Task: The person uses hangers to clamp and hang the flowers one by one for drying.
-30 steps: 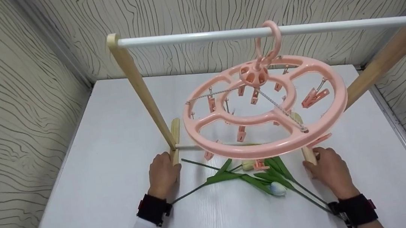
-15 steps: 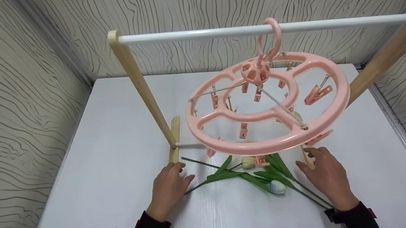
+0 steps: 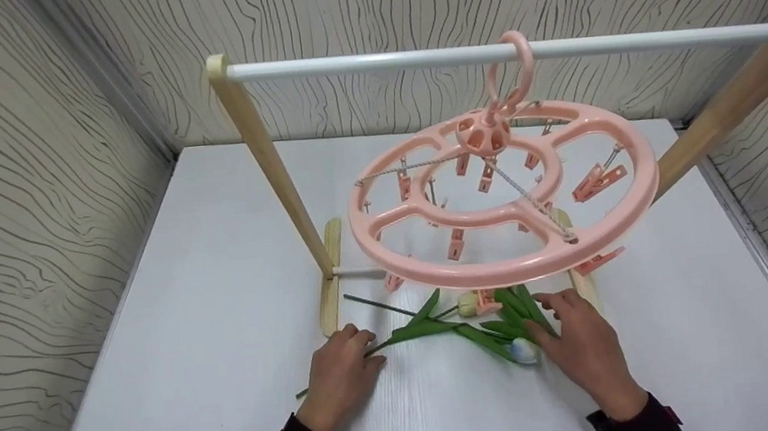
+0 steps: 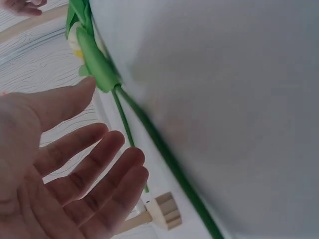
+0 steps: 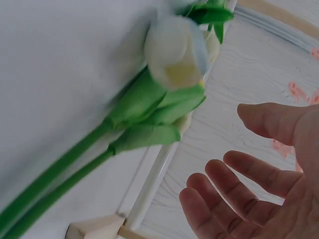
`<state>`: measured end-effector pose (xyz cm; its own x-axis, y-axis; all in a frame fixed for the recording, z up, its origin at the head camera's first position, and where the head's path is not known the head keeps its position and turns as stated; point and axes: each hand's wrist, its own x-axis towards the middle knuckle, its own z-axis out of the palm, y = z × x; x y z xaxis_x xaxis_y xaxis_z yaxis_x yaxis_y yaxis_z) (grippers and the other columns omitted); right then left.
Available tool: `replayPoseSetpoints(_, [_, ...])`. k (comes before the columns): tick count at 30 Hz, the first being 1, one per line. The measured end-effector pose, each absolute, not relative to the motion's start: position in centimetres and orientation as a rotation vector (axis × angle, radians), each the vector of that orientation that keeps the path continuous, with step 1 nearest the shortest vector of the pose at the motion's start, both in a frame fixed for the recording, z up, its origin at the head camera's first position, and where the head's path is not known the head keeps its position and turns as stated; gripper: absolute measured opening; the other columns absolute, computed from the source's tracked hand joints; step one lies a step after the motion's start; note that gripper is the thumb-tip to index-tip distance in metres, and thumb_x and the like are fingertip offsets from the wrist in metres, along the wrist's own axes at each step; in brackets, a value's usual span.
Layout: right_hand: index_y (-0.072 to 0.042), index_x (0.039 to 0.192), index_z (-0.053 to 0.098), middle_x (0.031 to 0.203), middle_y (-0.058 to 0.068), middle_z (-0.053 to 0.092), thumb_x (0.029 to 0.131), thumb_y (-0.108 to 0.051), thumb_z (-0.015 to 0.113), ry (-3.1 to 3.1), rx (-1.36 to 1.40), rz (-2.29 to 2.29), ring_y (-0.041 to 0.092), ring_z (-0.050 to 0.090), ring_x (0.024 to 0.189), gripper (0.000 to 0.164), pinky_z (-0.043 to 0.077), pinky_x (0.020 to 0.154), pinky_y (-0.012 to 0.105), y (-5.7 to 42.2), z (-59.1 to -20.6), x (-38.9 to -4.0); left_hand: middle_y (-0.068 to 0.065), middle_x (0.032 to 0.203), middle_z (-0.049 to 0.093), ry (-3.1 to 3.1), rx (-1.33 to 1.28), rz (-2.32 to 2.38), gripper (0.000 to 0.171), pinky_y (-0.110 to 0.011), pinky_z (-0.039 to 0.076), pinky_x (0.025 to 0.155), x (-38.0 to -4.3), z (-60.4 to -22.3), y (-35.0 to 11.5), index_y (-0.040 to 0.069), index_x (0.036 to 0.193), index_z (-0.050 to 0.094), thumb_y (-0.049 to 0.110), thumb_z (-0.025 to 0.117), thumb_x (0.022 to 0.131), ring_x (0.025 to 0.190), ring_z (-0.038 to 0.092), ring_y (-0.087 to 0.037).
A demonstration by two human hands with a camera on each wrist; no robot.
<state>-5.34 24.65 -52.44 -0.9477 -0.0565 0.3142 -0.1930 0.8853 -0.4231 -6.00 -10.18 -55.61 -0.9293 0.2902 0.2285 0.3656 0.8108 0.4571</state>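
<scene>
My left hand (image 3: 345,373) is over the stem of a tulip lying on the white table, its fingers apart beside the green stem (image 4: 164,152) in the left wrist view. Across from it, my right hand (image 3: 584,351) hovers by the leaves and stems of other tulips, thumb and fingers spread. A white-and-blue tulip head (image 3: 523,351) lies to the left of that hand; in the right wrist view the same bloom (image 5: 175,52) shows close up, apart from the fingers. Farther back is a pale yellow tulip head (image 3: 467,304). Both hands hold nothing.
A wooden rack with a white top rail (image 3: 368,63) stands over the flowers. From it hangs a pink round clip hanger (image 3: 483,275) with several pegs. The rack's left wooden foot (image 3: 331,307) lies just beyond my left hand. Patterned walls (image 3: 369,3) enclose the table (image 3: 211,333).
Both hands have let go of the rack's feet. They have moved toward the tulips, the left one nearer and inward, the right one leftward. The pink hanger has swayed slightly.
</scene>
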Motion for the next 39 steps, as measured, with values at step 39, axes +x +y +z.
replayPoseSetpoints(39, [-0.006, 0.108, 0.065, 0.114, 0.006, 0.058, 0.071, -0.018, 0.089, -2.605, 0.687, 0.634, 0.014, 0.056, 0.098, 0.046, 0.057, 0.074, 0.029, 17.3, -48.1, -5.0, -0.006, 0.074, 0.054, -2.606, -0.764, 0.019, 0.017, -0.026, 0.04, 0.045, -6.7, -50.6, -8.8, 0.006, 0.079, 0.063, -0.004, 0.076, 0.075, 0.064, 0.051, -0.019])
